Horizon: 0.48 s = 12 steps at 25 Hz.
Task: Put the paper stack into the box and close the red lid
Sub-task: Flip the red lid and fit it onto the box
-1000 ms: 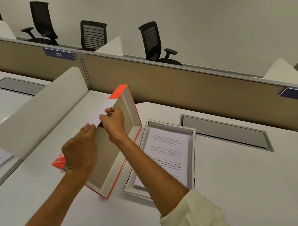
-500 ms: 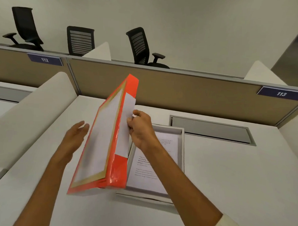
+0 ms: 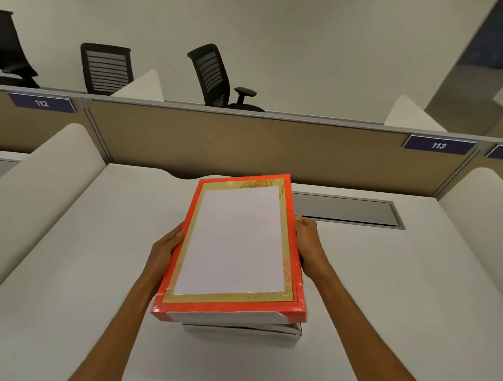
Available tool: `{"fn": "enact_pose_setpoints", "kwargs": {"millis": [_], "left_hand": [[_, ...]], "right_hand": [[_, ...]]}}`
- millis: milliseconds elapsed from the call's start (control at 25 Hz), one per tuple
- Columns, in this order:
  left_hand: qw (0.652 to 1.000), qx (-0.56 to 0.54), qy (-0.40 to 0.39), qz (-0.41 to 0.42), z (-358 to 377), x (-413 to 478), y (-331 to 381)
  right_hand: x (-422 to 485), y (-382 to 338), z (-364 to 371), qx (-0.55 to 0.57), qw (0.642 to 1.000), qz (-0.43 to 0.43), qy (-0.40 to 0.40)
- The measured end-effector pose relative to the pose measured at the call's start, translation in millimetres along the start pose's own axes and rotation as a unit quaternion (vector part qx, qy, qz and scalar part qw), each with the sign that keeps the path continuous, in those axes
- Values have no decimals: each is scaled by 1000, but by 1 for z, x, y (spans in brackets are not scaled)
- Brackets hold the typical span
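The red lid (image 3: 235,241) sits face up over the white box (image 3: 241,329), held level or nearly so, with its near edge riding above the box's front wall — a strip of white shows beneath the red rim there, so by my reading it is not yet pushed fully down. The paper stack cannot be seen from here (the lid covers the whole opening), so I take it to be inside but cannot confirm it. The left hand (image 3: 165,251) clasps the lid's left long edge with the fingers curled under and the thumb lying against the side; the right hand (image 3: 309,247) grips the right long edge the same way, the thumb on the red rim. Both hands are closed on the lid, one on each side, about halfway along. To finish this well, I would line up the lid's corners with the box's corners first, then lower it evenly on both sides — pressing one side ahead of the other is likely to jam the rim against a wall. The near right corner looks slightly off from the box below, so a small nudge may help before pressing. The box rests on the pale tabletop (image 3: 384,297), near the middle, in front of a tan divider (image 3: 246,149) with a grey cable hatch (image 3: 347,210) behind the right hand.
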<state>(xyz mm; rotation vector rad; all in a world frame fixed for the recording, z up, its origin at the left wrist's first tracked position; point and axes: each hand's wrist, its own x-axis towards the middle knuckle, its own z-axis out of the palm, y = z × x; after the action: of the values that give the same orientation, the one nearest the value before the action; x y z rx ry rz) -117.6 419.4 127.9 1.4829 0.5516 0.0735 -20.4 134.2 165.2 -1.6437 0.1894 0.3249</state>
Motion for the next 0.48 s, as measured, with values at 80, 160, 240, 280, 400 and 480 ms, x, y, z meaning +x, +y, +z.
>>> {"fn": "enact_pose_setpoints", "kwargs": {"millis": [80, 160, 240, 280, 400, 480], "left_hand": [[999, 44, -1, 16, 11, 7, -7], [996, 80, -8, 28, 18, 11, -15], [992, 117, -11, 36, 23, 13, -20], [991, 129, -9, 40, 24, 14, -23], [986, 157, -7, 50, 25, 21, -38], [983, 174, -3, 54, 24, 25, -48]], "right_hand": [[1, 20, -6, -72, 997, 8, 31], [3, 36, -11, -112, 992, -19, 56], [5, 47, -14, -116, 991, -35, 64], [6, 53, -15, -117, 990, -40, 67], [11, 69, -14, -131, 988, -40, 78], [15, 80, -13, -142, 985, -43, 83]]}}
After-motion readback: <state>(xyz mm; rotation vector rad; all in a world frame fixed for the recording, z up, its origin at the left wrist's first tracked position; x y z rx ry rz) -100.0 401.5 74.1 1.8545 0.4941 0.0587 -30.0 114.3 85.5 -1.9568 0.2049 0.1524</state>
